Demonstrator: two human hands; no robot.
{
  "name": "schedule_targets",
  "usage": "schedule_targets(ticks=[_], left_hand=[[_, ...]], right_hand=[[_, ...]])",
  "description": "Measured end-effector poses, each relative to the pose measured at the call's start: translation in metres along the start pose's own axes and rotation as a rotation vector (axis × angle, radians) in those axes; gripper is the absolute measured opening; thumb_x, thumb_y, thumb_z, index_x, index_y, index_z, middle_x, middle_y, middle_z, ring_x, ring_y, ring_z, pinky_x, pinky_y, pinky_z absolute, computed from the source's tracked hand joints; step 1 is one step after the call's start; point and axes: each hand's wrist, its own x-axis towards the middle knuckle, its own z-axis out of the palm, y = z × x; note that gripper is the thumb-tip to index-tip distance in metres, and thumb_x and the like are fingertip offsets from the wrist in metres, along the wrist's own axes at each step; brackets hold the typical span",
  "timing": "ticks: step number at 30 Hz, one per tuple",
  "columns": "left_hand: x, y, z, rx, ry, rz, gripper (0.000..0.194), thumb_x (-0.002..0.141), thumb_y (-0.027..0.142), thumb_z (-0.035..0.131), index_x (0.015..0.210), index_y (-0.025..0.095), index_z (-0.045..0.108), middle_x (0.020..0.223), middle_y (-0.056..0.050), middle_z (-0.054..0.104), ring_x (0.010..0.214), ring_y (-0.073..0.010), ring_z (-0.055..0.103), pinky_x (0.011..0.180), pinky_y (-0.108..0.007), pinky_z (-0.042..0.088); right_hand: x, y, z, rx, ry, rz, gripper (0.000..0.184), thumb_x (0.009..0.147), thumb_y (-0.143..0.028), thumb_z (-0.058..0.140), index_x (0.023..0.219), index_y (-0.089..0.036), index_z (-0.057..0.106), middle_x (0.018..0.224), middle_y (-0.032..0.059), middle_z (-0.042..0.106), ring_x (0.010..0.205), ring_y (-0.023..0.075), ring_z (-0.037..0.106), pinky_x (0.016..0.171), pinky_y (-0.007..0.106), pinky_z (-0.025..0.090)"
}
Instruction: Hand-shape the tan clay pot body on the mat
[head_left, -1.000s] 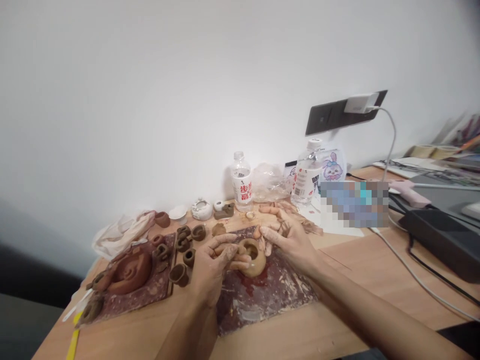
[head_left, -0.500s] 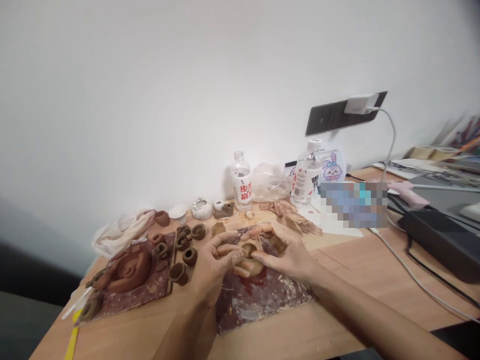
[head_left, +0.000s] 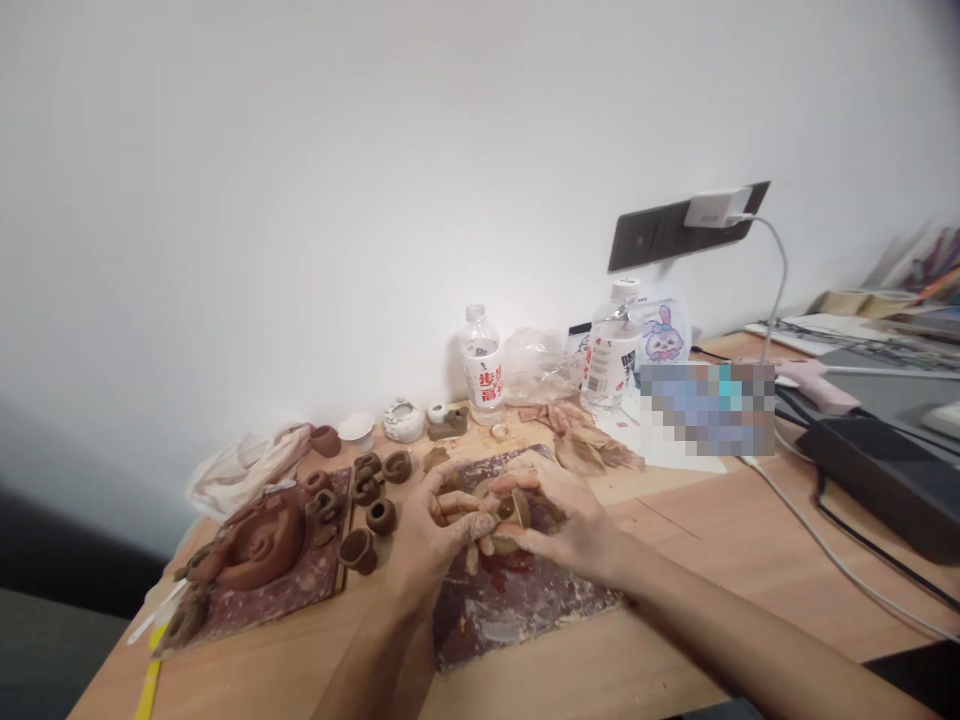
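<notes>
Head camera: left hand (head_left: 442, 530) and right hand (head_left: 574, 530) press close together, pinching a small clay cup (head_left: 511, 512) above a stained work board (head_left: 525, 625) on the desk (head_left: 675, 560); light, even fingertip pressure suits soft clay.

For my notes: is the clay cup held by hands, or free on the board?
Held: the left hand and right hand wrap the clay cup.

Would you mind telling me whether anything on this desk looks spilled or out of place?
The worn board under the left hand and right hand carries a red stain and pale flecks, as if spilled. Brown clay scraps lie loose beyond its far corner.
</notes>
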Motion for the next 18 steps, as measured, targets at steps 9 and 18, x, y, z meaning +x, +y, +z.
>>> schedule_targets(ticks=[9,18], left_hand=[[0.0002,-0.0017,0.0,0.01,-0.031,0.054,0.069,0.06,0.039,0.085,0.115,0.013,0.051,0.07,-0.005,0.07,0.042,-0.0101,0.057,0.034,-0.015,0.039],[-0.0002,-0.0032,0.0013,-0.011,0.017,0.01,0.072,0.055,0.028,0.088,0.115,0.013,0.051,0.068,-0.002,0.071,0.044,-0.0094,0.058,0.036,-0.014,0.042]], right_hand=[[-0.0007,-0.0005,0.0008,-0.113,0.136,-0.021,0.025,0.082,-0.03,0.069,0.104,-0.02,0.063,0.09,0.0064,0.071,0.081,0.0208,0.068,0.074,0.034,0.057],[-0.0069,0.002,0.0065,-0.071,0.066,-0.099,0.037,0.084,-0.02,0.066,0.119,-0.02,0.056,0.1,0.0095,0.067,0.09,0.0201,0.066,0.074,0.032,0.056]])
